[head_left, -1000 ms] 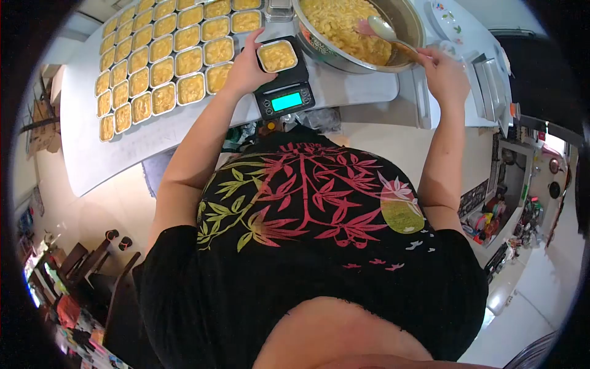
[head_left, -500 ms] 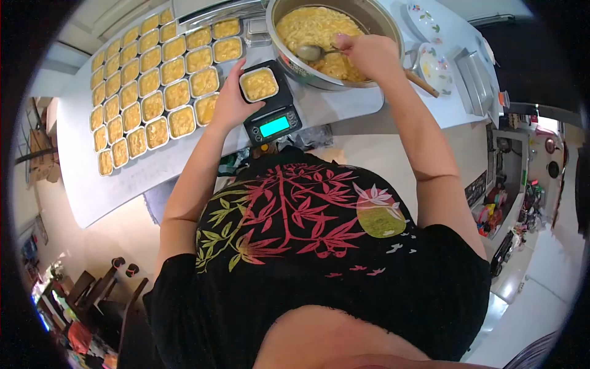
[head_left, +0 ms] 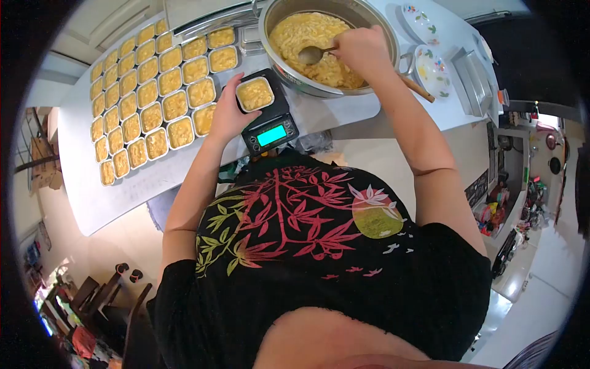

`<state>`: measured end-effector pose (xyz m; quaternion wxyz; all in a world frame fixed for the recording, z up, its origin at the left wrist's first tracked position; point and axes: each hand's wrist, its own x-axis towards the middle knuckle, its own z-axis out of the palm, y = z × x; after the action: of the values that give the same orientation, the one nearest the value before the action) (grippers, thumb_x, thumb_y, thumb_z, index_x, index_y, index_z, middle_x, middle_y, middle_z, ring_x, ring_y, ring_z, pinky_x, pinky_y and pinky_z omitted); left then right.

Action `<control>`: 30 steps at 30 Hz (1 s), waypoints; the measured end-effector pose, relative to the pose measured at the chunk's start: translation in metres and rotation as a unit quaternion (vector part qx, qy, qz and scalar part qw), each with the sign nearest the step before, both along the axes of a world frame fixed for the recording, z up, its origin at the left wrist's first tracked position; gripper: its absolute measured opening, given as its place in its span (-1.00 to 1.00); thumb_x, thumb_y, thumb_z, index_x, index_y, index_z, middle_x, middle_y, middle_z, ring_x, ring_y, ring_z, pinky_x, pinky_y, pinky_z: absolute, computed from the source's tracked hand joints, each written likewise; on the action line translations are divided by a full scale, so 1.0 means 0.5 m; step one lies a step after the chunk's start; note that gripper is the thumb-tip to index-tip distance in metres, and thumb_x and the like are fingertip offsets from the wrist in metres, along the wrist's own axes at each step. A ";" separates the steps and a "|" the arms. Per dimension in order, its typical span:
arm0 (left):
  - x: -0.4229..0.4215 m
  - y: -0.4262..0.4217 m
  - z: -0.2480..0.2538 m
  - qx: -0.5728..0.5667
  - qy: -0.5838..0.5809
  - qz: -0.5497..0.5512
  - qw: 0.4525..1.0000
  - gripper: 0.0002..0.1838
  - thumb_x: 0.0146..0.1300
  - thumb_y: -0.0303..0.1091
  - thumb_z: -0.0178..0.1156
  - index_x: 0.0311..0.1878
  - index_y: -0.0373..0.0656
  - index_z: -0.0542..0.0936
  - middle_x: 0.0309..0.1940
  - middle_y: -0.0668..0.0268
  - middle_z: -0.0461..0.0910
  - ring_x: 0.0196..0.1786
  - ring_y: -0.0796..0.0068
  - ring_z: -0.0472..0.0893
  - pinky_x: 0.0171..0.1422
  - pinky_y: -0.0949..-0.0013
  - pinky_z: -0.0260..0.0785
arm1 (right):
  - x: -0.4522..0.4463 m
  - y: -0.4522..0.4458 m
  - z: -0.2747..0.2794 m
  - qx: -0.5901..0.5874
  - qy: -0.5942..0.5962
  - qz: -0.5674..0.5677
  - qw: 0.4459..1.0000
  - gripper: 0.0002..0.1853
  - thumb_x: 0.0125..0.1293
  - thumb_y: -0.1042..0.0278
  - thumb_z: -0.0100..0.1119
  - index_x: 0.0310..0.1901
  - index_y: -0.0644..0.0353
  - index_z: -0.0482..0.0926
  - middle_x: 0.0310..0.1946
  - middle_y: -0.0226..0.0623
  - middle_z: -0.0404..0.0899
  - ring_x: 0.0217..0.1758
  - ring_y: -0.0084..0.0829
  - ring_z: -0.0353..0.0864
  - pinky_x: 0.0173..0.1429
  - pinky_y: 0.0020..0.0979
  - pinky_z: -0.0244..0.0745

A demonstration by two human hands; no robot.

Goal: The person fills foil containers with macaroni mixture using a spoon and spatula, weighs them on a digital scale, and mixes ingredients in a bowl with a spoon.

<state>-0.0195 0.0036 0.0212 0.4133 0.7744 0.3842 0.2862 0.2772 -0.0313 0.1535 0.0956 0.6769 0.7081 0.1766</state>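
My left hand [head_left: 230, 112] is curved round the left side of a filled foil tray [head_left: 255, 95], fingers spread along its edge, on a black digital scale [head_left: 270, 130] with a lit display. My right hand [head_left: 364, 50] is closed on the handle of a metal spoon [head_left: 311, 55], whose bowl is over the yellow mixture [head_left: 307, 31] inside a large metal pot [head_left: 389, 46]. A wooden handle [head_left: 418, 88] sticks out beyond the pot's right side, under my right forearm.
Rows of filled foil trays [head_left: 147, 93] cover the left of the white table [head_left: 86, 203]. Clear lids [head_left: 251, 37] lie behind the scale. Floral plates [head_left: 432, 69] and stacked metal trays [head_left: 472, 83] stand right of the pot.
My right hand has moved left from the wooden handle and now holds the metal spoon over the mixture. My left hand stays at the tray on the scale. The camera view has shifted.
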 end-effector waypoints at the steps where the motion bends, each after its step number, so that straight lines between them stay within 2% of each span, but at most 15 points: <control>1: 0.001 -0.001 0.004 -0.002 0.004 0.001 1.000 -0.02 -0.21 -0.42 0.50 0.35 -0.10 0.21 0.18 -0.03 0.43 0.26 0.00 0.43 0.28 0.13 0.35 | 0.002 -0.001 -0.006 0.002 0.021 -0.002 1.000 -0.84 0.14 0.20 0.21 -0.47 0.01 0.70 -0.52 -0.27 0.66 -0.39 -0.27 0.67 -0.22 -0.18 0.31; 3: 0.002 -0.001 0.012 -0.004 0.013 0.001 1.000 -0.03 -0.20 -0.42 0.50 0.35 -0.09 0.21 0.17 -0.04 0.43 0.26 -0.01 0.43 0.27 0.13 0.34 | 0.003 0.002 -0.008 0.007 0.063 -0.004 0.998 -0.90 0.11 0.28 0.19 -0.45 -0.05 0.70 -0.51 -0.32 0.66 -0.38 -0.30 0.66 -0.21 -0.18 0.25; 6: 0.000 -0.002 0.021 -0.004 0.020 0.001 1.000 -0.04 -0.19 -0.43 0.49 0.35 -0.09 0.22 0.17 -0.04 0.43 0.26 -0.01 0.43 0.27 0.12 0.34 | -0.002 -0.004 0.020 -0.012 0.085 -0.072 0.994 -0.89 0.09 0.30 0.16 -0.43 -0.10 0.69 -0.51 -0.37 0.66 -0.34 -0.33 0.67 -0.17 -0.16 0.23; 9: 0.001 -0.003 0.024 -0.006 0.018 -0.002 1.000 -0.05 -0.19 -0.44 0.49 0.34 -0.10 0.22 0.18 -0.03 0.43 0.26 0.00 0.43 0.27 0.13 0.34 | 0.004 -0.004 0.019 0.007 0.033 -0.051 0.998 -0.85 0.11 0.32 0.12 -0.40 -0.14 0.70 -0.52 -0.42 0.65 -0.34 -0.36 0.66 -0.14 -0.16 0.20; 12: 0.001 -0.003 0.024 -0.009 0.014 -0.002 1.000 -0.05 -0.19 -0.45 0.49 0.34 -0.10 0.22 0.18 -0.02 0.43 0.26 0.01 0.43 0.28 0.14 0.34 | 0.014 0.002 -0.014 0.034 0.042 -0.009 0.998 -0.83 0.15 0.31 0.11 -0.38 -0.17 0.71 -0.53 -0.44 0.64 -0.37 -0.36 0.65 -0.14 -0.17 0.19; 18: 0.001 -0.002 0.027 0.002 0.018 -0.004 1.000 -0.05 -0.19 -0.44 0.49 0.34 -0.12 0.22 0.20 0.00 0.42 0.27 0.02 0.43 0.28 0.14 0.34 | 0.017 0.005 -0.031 0.007 0.096 -0.029 0.995 -0.84 0.12 0.32 0.13 -0.42 -0.18 0.71 -0.54 -0.43 0.64 -0.37 -0.36 0.64 -0.11 -0.16 0.15; 21: 0.001 0.002 0.009 -0.009 0.008 -0.004 1.000 -0.05 -0.19 -0.44 0.49 0.34 -0.12 0.22 0.20 0.01 0.42 0.27 0.03 0.43 0.28 0.14 0.34 | 0.028 0.002 -0.010 0.029 0.064 -0.005 0.997 -0.84 0.12 0.30 0.14 -0.40 -0.21 0.72 -0.52 -0.43 0.65 -0.36 -0.38 0.64 -0.07 -0.14 0.14; 24: 0.003 0.003 0.001 -0.025 0.000 -0.006 1.000 -0.05 -0.19 -0.44 0.49 0.34 -0.12 0.22 0.20 0.01 0.42 0.26 0.02 0.43 0.28 0.14 0.35 | 0.028 0.008 -0.019 -0.007 0.006 -0.025 1.000 -0.89 0.16 0.06 0.25 -0.32 -0.25 0.72 -0.47 -0.55 0.67 -0.31 -0.45 0.63 -0.04 -0.21 0.13; 27: 0.003 0.006 -0.001 -0.022 0.003 -0.005 1.000 -0.03 -0.20 -0.44 0.49 0.35 -0.10 0.20 0.18 -0.03 0.43 0.25 0.00 0.45 0.26 0.14 0.37 | 0.020 0.011 -0.030 -0.043 0.064 -0.054 0.996 -0.87 0.16 0.05 0.25 -0.31 -0.24 0.71 -0.44 -0.57 0.69 -0.27 -0.44 0.64 -0.04 -0.19 0.17; 30: 0.002 0.007 -0.003 -0.028 0.004 -0.001 1.000 0.00 -0.21 -0.44 0.50 0.36 -0.06 0.17 0.16 -0.07 0.45 0.22 -0.03 0.47 0.25 0.13 0.38 | 0.027 0.010 -0.033 -0.046 0.149 -0.077 0.985 -0.85 0.13 0.18 0.17 -0.31 -0.29 0.72 -0.42 -0.51 0.69 -0.27 -0.40 0.66 -0.02 -0.08 0.20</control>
<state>-0.0187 0.0069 0.0196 0.4332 0.7642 0.3928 0.2722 0.2906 -0.0261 0.1370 0.0337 0.7429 0.6678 0.0332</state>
